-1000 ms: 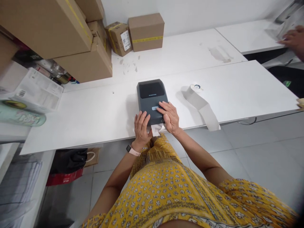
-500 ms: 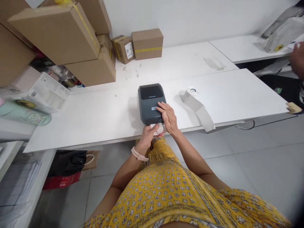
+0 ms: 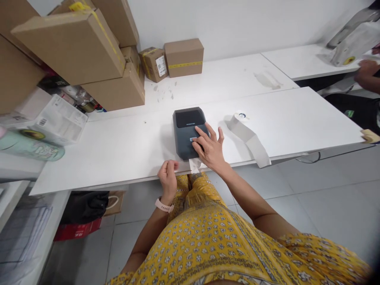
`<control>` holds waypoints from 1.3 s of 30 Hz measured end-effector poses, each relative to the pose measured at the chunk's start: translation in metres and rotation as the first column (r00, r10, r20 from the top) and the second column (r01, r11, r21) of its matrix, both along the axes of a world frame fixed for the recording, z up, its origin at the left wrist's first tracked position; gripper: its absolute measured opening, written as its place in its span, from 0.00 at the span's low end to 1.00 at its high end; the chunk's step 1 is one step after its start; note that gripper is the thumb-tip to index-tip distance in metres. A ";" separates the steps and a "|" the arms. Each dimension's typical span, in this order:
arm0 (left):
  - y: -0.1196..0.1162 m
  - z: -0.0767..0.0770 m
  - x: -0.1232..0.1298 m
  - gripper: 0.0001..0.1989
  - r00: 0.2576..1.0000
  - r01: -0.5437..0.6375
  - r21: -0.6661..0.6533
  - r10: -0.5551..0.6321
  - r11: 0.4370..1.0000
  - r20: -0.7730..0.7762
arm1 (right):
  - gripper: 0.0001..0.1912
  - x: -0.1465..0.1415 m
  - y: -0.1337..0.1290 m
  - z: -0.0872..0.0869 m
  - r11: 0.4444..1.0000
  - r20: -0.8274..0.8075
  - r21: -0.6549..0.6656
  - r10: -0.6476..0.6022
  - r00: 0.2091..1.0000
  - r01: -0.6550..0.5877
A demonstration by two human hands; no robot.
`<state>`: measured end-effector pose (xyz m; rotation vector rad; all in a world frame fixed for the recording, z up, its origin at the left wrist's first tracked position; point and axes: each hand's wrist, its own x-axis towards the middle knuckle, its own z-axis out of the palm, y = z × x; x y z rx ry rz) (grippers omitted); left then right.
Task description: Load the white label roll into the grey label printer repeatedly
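Observation:
A dark grey label printer [image 3: 185,126] sits near the front edge of the white table [image 3: 118,150]. My right hand [image 3: 210,149] rests on its front half with fingers spread, the index fingertip by the small blue button. A short white label strip [image 3: 194,165] sticks out of the printer's front slot, under my right palm. My left hand [image 3: 168,177] is loosely curled at the table edge, a little left of the strip, apart from it and holding nothing that I can see. A roll of label paper [image 3: 241,117] lies to the right of the printer, its loose tail [image 3: 259,150] hanging over the edge.
Large cardboard boxes [image 3: 77,47] are stacked at the back left, two small boxes [image 3: 184,57] by the wall. Packaged goods [image 3: 50,122] lie at the left. Another person's hand [image 3: 366,71] works at the far right table. A black bag [image 3: 86,202] sits under the table.
My left hand has let go of the label strip and drawn back left to the table edge. My right hand has spread its fingers on the printer.

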<state>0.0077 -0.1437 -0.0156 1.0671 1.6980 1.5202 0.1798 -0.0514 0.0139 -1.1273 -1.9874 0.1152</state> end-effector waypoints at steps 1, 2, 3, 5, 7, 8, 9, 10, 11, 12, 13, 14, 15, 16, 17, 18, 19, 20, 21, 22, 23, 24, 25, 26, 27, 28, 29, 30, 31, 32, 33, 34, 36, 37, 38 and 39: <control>0.005 0.003 -0.002 0.20 0.998 -0.030 0.056 0.033 0.998 -0.060 | 0.15 0.001 0.001 -0.003 1.000 -0.009 -0.018 0.011 1.000 -0.012; 0.011 0.005 -0.002 0.20 0.993 -0.028 0.096 0.039 0.995 -0.115 | 0.16 0.002 0.001 -0.006 0.999 -0.025 -0.037 0.021 0.999 -0.022; 0.017 0.007 -0.001 0.21 0.987 0.000 0.120 0.019 0.993 -0.159 | 0.17 0.005 0.000 -0.010 0.998 -0.055 -0.055 0.030 0.998 -0.033; 0.029 0.009 0.003 0.26 0.978 0.095 0.126 -0.069 0.988 -0.196 | 0.20 0.011 -0.006 -0.021 0.993 -0.162 -0.099 0.043 0.986 -0.060; 0.037 0.011 0.007 0.29 0.979 0.157 0.116 -0.139 0.981 -0.151 | 0.25 0.017 -0.013 -0.030 0.985 -0.307 -0.146 0.045 0.951 -0.094; 0.040 0.013 0.008 0.31 0.981 0.168 0.118 -0.155 0.979 -0.113 | 0.27 0.019 -0.015 -0.032 0.980 -0.370 -0.166 0.043 0.928 -0.112; 0.043 0.017 0.009 0.31 0.984 0.171 0.129 -0.162 0.977 -0.074 | 0.28 0.020 -0.016 -0.032 0.974 -0.415 -0.183 0.044 0.909 -0.131; 0.046 0.023 0.009 0.32 0.986 0.167 0.151 -0.163 0.974 -0.042 | 0.30 0.021 -0.015 -0.030 0.970 -0.442 -0.194 0.050 0.896 -0.150; 0.050 0.030 0.008 0.32 0.986 0.164 0.184 -0.164 0.969 -0.017 | 0.31 0.022 -0.011 -0.025 0.966 -0.453 -0.196 0.061 0.889 -0.167; 0.055 0.038 0.006 0.32 0.986 0.163 0.227 -0.169 0.960 0.005 | 0.32 0.021 -0.005 -0.017 0.965 -0.454 -0.191 0.077 0.887 -0.182; 0.063 0.046 0.004 0.32 0.984 0.164 0.275 -0.177 0.947 0.021 | 0.34 0.020 0.004 -0.008 0.964 -0.449 -0.178 0.097 0.888 -0.195; 0.072 0.054 0.001 0.32 0.982 0.169 0.325 -0.189 0.930 0.029 | 0.35 0.019 0.015 0.003 0.966 -0.439 -0.156 0.119 0.890 -0.206; 0.083 0.060 -0.002 0.31 0.979 0.171 0.366 -0.200 0.915 0.041 | 0.36 0.017 0.027 0.015 0.969 -0.429 -0.127 0.141 0.892 -0.214; 0.094 0.064 -0.005 0.30 0.978 0.167 0.387 -0.201 0.907 0.047 | 0.37 0.014 0.041 0.027 0.972 -0.420 -0.092 0.160 0.894 -0.217; 0.107 0.065 -0.008 0.29 0.981 0.153 0.390 -0.187 0.908 0.050 | 0.38 0.011 0.055 0.038 0.975 -0.412 -0.057 0.174 0.894 -0.216; 0.118 0.064 -0.011 0.28 0.984 0.146 0.377 -0.175 0.915 0.043 | 0.39 0.007 0.069 0.048 0.977 -0.408 -0.026 0.181 0.895 -0.210; 0.129 0.060 -0.013 0.28 0.987 0.140 0.354 -0.160 0.925 0.028 | 0.39 0.003 0.082 0.057 0.980 -0.406 0.001 0.180 0.896 -0.197; 0.137 0.054 -0.014 0.28 0.989 0.142 0.313 -0.151 0.939 0.003 | 0.40 -0.001 0.096 0.065 0.983 -0.407 0.021 0.173 0.897 -0.180; 0.143 0.046 -0.015 0.30 0.987 0.160 0.244 -0.155 0.956 -0.039 | 0.41 -0.005 0.110 0.072 0.986 -0.408 0.033 0.161 0.899 -0.162; 0.147 0.038 -0.015 0.31 0.982 0.179 0.162 -0.167 0.970 -0.086 | 0.42 -0.008 0.123 0.078 0.989 -0.408 0.036 0.147 0.901 -0.145; 0.148 0.031 -0.014 0.33 0.974 0.202 0.087 -0.190 0.976 -0.126 | 0.42 -0.011 0.136 0.084 0.991 -0.406 0.032 0.134 0.904 -0.132; 0.148 0.025 -0.012 0.34 0.964 0.220 0.031 -0.212 0.975 -0.157 | 0.43 -0.013 0.148 0.089 0.992 -0.400 0.024 0.123 0.908 -0.124; 0.147 0.020 -0.011 0.36 0.957 0.230 -0.012 -0.228 0.973 -0.180 | 0.43 -0.014 0.159 0.093 0.993 -0.390 0.011 0.115 0.914 -0.120; 0.146 0.017 -0.009 0.37 0.951 0.236 -0.042 -0.239 0.971 -0.196 | 0.43 -0.014 0.169 0.098 0.993 -0.375 -0.002 0.106 0.921 -0.115; 0.145 0.015 -0.007 0.38 0.947 0.234 -0.064 -0.242 0.970 -0.209 | 0.43 -0.014 0.176 0.102 0.994 -0.355 -0.011 0.095 0.930 -0.105; 0.144 0.015 -0.006 0.38 0.945 0.225 -0.086 -0.239 0.971 -0.223 | 0.42 -0.013 0.181 0.105 0.996 -0.329 -0.013 0.079 0.941 -0.088; 0.144 0.017 -0.005 0.39 0.942 0.211 -0.109 -0.231 0.971 -0.241 | 0.41 -0.011 0.182 0.107 0.998 -0.299 -0.004 0.062 0.952 -0.066; 0.145 0.019 -0.004 0.39 0.938 0.195 -0.131 -0.224 0.972 -0.263 | 0.40 -0.010 0.179 0.108 0.999 -0.272 0.018 0.046 0.961 -0.042; 0.146 0.021 -0.004 0.40 0.933 0.179 -0.151 -0.217 0.972 -0.288 | 0.38 -0.008 0.173 0.108 0.998 -0.248 0.051 0.036 0.968 -0.024; 0.147 0.024 -0.004 0.40 0.926 0.165 -0.168 -0.211 0.972 -0.313 | 0.35 -0.006 0.164 0.106 0.996 -0.226 0.087 0.037 0.973 -0.017; 0.148 0.026 -0.004 0.40 0.919 0.154 -0.177 -0.207 0.972 -0.335 | 0.32 -0.005 0.153 0.103 0.993 -0.194 0.112 0.051 0.980 -0.029; 0.148 0.028 -0.003 0.41 0.912 0.150 -0.181 -0.206 0.972 -0.354 | 0.28 -0.005 0.141 0.098 0.992 -0.138 0.111 0.081 0.987 -0.065; 0.148 0.029 -0.003 0.40 0.902 0.141 -0.181 -0.202 0.973 -0.381 | 0.23 -0.007 0.118 0.087 0.982 0.069 0.001 0.190 0.979 -0.191; 0.147 0.030 -0.003 0.40 0.900 0.133 -0.182 -0.195 0.974 -0.388 | 0.22 -0.009 0.109 0.081 0.966 0.208 -0.098 0.254 0.944 -0.238; 0.146 0.030 -0.002 0.40 0.901 0.125 -0.183 -0.189 0.975 -0.391 | 0.21 -0.012 0.103 0.075 0.947 0.346 -0.201 0.309 0.886 -0.252; 0.145 0.030 -0.002 0.40 0.903 0.117 -0.185 -0.182 0.976 -0.389 | 0.21 -0.015 0.099 0.071 0.930 0.468 -0.283 0.347 0.813 -0.234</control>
